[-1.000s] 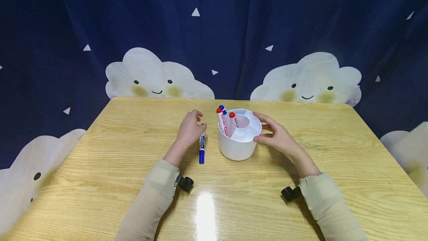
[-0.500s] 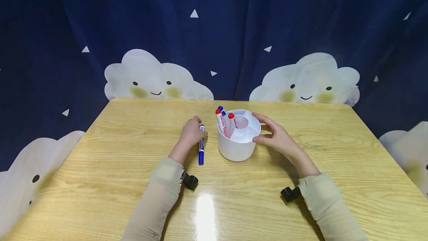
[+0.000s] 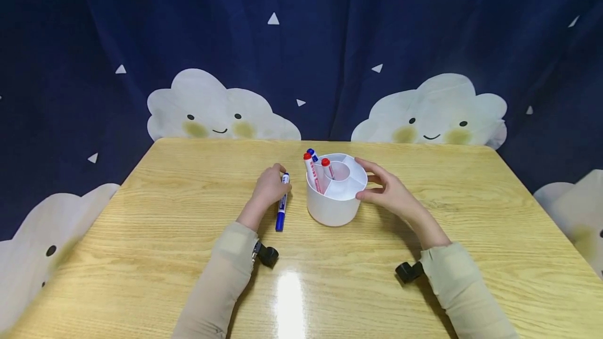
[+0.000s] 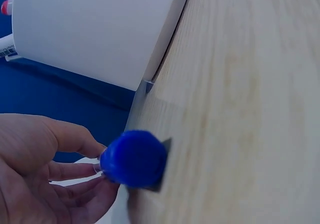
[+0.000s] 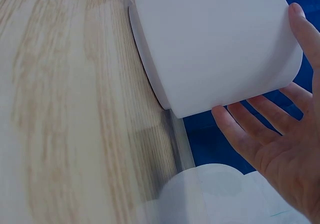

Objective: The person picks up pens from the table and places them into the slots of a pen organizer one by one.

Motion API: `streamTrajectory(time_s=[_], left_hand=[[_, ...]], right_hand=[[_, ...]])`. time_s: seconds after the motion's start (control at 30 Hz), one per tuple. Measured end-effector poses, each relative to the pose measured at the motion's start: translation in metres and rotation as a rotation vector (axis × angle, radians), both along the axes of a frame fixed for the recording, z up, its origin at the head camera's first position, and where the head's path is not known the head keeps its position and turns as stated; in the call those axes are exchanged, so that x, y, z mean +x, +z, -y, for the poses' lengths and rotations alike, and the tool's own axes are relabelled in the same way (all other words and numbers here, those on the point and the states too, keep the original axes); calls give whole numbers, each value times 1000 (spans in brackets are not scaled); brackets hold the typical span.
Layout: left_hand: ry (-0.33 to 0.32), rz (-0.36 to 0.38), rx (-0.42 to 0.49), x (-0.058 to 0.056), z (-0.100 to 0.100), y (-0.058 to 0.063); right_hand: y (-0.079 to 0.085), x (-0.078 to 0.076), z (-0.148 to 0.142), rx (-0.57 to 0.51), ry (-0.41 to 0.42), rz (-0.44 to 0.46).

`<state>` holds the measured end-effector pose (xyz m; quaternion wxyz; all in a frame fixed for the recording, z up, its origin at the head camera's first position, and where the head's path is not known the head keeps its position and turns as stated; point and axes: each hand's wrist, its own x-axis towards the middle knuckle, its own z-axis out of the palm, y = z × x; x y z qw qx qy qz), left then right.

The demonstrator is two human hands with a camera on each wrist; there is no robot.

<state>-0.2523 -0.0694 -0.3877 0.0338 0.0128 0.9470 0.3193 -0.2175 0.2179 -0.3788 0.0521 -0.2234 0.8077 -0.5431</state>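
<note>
In the head view, my left hand (image 3: 270,185) pinches a blue-capped marker (image 3: 280,217) between thumb and fingers, left of the pen holder. The marker's blue end (image 4: 134,159) points at the camera in the left wrist view, close over the wood. The round white pen holder (image 3: 332,211) stands upright and has several compartments. Inside it are two red-capped markers, one leaning at the left (image 3: 310,169) and one nearer the middle (image 3: 327,168), plus a blue-capped marker (image 3: 312,154) behind. With thumb and fingers spread around its right side, my right hand (image 3: 388,190) holds the holder.
Everything stands on a light wooden table (image 3: 339,286), whose back edge meets a dark blue curtain (image 3: 301,46) with white clouds. A black wrist camera (image 3: 268,256) sits on the left wrist, another black camera (image 3: 406,272) on the right.
My left hand has come down and right onto the marker and taken hold of it. The marker has turned, its blue end swinging left. Right hand and pen holder stay put.
</note>
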Motion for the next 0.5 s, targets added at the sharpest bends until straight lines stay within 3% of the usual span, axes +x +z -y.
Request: streamTrajectory(time_s=[0.23,0.5], left_hand=[[11,-74,56,3,2,8],[19,-208,162,7,5,21]], right_hand=[[3,1,1,5,-6,-1],[2,2,1,-3,-2,3]])
